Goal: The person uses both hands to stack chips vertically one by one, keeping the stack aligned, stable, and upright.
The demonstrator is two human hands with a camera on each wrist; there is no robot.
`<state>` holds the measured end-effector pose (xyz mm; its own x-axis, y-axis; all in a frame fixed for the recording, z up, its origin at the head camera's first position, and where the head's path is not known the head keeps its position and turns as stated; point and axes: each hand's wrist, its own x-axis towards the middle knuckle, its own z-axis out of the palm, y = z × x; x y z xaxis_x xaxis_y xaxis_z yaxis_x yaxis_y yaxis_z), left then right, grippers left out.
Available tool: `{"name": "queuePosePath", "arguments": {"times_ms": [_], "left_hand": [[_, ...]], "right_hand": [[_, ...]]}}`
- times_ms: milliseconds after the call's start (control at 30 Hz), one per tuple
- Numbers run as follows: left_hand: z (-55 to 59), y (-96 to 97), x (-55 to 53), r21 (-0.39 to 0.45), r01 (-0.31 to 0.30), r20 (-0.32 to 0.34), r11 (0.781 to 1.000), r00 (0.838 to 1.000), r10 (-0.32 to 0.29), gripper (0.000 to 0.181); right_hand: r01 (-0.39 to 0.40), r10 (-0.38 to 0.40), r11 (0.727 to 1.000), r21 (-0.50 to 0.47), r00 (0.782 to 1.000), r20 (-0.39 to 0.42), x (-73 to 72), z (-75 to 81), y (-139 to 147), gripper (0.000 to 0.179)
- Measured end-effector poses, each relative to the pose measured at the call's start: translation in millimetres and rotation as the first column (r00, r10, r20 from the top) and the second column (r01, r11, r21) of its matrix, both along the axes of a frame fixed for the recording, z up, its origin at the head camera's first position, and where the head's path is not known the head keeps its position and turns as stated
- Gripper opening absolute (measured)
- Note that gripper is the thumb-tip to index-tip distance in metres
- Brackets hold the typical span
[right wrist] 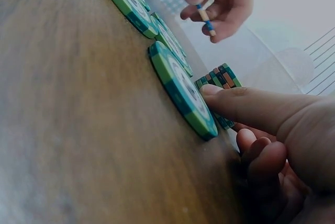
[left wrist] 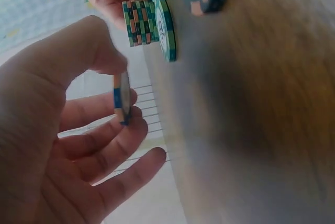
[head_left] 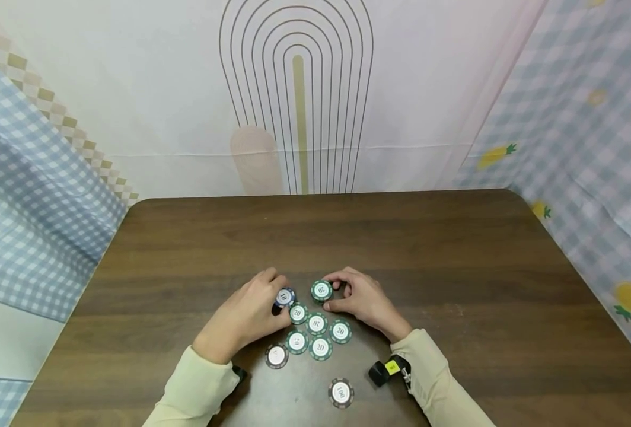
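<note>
My left hand pinches a blue-edged poker chip marked 10 between thumb and fingers. In the left wrist view this chip is edge-on, raised off the table. My right hand holds a short stack of poker chips with thumb and index finger on its sides. A green chip marked 20 tops the stack; the left wrist view shows green and orange-black edges in the stack. Several loose green chips lie flat between the hands, one right beside the left thumb.
A dark chip with a white centre lies near the left wrist. Another dark chip, marked 100, is closer to the front. The brown wooden table ends at a patterned cloth backdrop. A black wrist camera sits at the right cuff.
</note>
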<state>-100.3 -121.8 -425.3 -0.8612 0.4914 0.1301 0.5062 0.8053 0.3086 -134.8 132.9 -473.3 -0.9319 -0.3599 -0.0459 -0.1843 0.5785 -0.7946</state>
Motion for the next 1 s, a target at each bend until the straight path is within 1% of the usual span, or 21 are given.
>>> {"name": "queuePosePath", "arguments": {"times_ms": [167,267,500,767,900,1000], "left_hand": [[-1.3,5.4,-3.2,0.047,0.046,-0.046,0.998,0.998,-0.044,0.036],[-1.3,8.8,-5.8,0.067,0.064,-0.069,0.996,0.996,-0.06,0.036],[-0.3,14.4,-12.0,0.078,0.114,-0.132,0.99,0.986,-0.103,0.035],[-3.2,17.0,-17.2,0.1,0.111,-0.136,0.989,0.986,-0.096,0.037],[-6.3,20.8,-18.5,0.067,0.112,-0.159,0.991,0.982,-0.1,0.038],[-7.3,24.1,-19.0,0.048,0.093,-0.155,0.995,0.984,-0.084,0.04]], "right_hand": [[-0.001,0.001,1.0,0.0,1.0,-0.003,-0.7,-0.4,1.0,0.041],[-0.002,0.002,1.0,0.0,1.0,-0.002,-1.2,0.6,0.9,0.041],[-0.002,0.002,1.0,0.002,1.0,0.01,-0.9,1.4,0.8,0.042],[-0.014,0.014,1.0,-0.002,1.0,0.017,-1.7,0.6,-1.2,0.042],[-0.006,0.006,1.0,-0.002,1.0,0.023,-1.9,1.0,0.0,0.042],[-0.005,0.005,1.0,-0.001,1.0,0.025,-1.4,1.3,1.5,0.043]]}}
